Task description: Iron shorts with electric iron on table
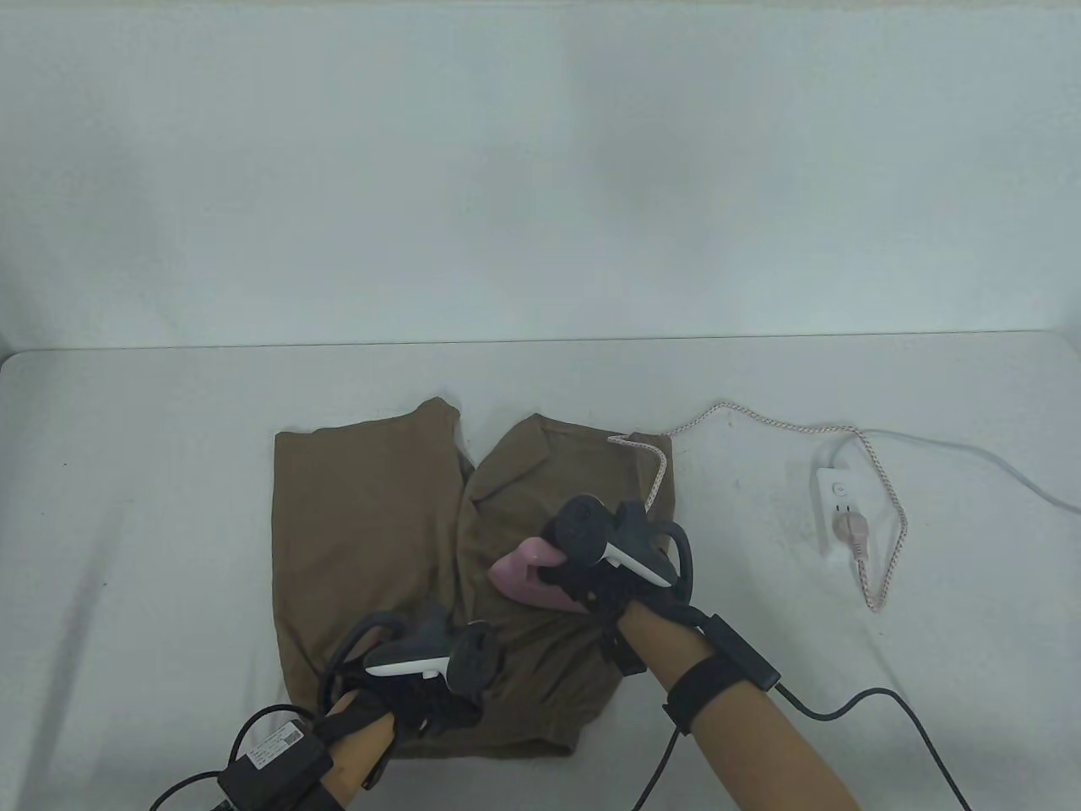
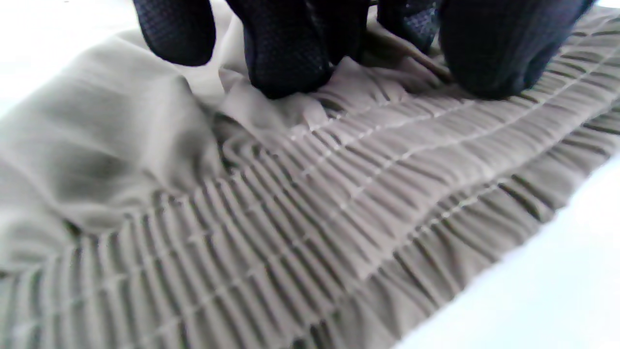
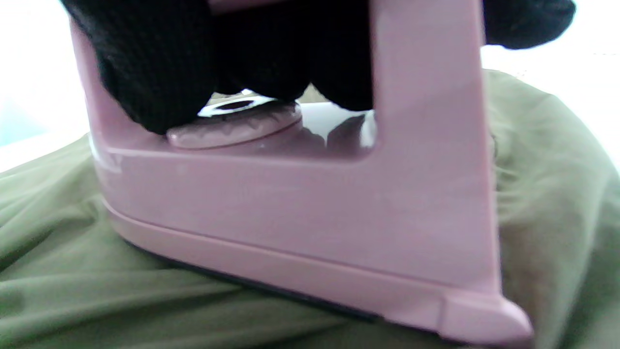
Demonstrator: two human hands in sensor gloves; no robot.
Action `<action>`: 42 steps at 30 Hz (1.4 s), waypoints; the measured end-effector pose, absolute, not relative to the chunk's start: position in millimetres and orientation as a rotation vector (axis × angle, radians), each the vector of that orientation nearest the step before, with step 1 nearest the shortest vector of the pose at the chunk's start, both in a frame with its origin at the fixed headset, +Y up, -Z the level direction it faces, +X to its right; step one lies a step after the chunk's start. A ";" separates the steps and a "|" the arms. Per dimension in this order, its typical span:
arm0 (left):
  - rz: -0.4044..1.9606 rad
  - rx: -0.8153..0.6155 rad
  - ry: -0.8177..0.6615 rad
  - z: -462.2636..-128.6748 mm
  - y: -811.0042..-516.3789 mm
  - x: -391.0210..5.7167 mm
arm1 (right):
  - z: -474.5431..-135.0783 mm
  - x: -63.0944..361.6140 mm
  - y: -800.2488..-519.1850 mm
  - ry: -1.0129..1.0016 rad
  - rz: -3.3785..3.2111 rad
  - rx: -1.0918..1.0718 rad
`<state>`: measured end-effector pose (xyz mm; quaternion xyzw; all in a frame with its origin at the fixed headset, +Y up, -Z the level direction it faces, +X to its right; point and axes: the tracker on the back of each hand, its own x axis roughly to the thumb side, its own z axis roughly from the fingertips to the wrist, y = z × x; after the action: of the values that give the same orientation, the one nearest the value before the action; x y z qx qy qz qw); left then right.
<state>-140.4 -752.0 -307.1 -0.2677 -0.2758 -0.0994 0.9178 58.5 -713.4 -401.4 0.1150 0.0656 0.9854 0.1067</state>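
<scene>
Brown shorts (image 1: pixel 372 541) lie flat, lower centre of the table (image 1: pixel 127 507), waistband ribbed; my left hand (image 1: pixel 422 676) presses there, fingers (image 2: pixel 286 58) down. My right hand (image 1: pixel 608 549) grips the smooth pink iron (image 1: pixel 528 574), sole on the cloth; no readable writing

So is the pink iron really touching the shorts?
Touching. In the right wrist view the pink iron sits with its flat bottom pressed on the shorts, with no gap under it. The right hand grips its handle.
</scene>
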 end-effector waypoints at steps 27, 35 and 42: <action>-0.195 -0.548 -0.564 -307.1 -752.0 -140.9 | -398.3 -37.0 -714.1 0.190 2.812 0.544; -0.198 -0.548 -0.562 -307.3 -752.1 -140.7 | -396.5 -41.7 -714.9 0.186 2.828 0.557; -0.200 -0.547 -0.562 -307.1 -752.1 -140.6 | -392.0 -18.8 -714.8 0.185 2.880 0.528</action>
<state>-140.6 -752.1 -307.1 -0.2663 -0.2732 -0.0973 0.9192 -18.8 -714.8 -392.0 0.1790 0.0626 0.9764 0.1036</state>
